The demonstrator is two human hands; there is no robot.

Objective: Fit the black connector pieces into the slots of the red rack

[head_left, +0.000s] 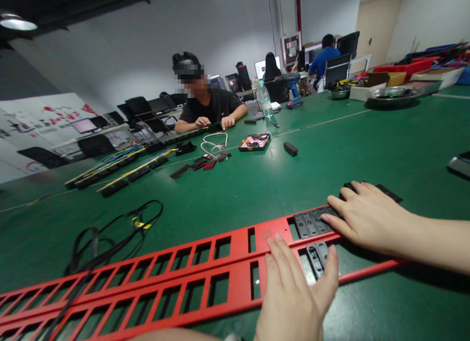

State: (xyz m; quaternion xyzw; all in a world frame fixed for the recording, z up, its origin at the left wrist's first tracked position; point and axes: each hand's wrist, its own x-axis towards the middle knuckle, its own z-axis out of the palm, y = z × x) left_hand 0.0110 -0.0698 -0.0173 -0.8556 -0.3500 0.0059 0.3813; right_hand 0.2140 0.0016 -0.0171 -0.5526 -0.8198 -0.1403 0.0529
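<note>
Two long red slotted frames [242, 277] lie side by side across the green table. Black ribbed modules [312, 223] fill part of the upper frame's right end, and a smaller black module [317, 257] sits in an opening of the lower one. My left hand [293, 287] rests on the lower frame with its fingers spread, thumb beside the small module, holding nothing. Over the black pieces at the right end lies my right hand [362, 213], fingers apart and bent over them. Its palm side is hidden.
A looped black cable [97, 243] crosses the frames at the left. Beyond are wired black strips [135, 172], a small box [254, 142], a bottle [265, 100], a drill [293, 88] and a metal tray [392, 97]. A person in black [211, 106] works opposite.
</note>
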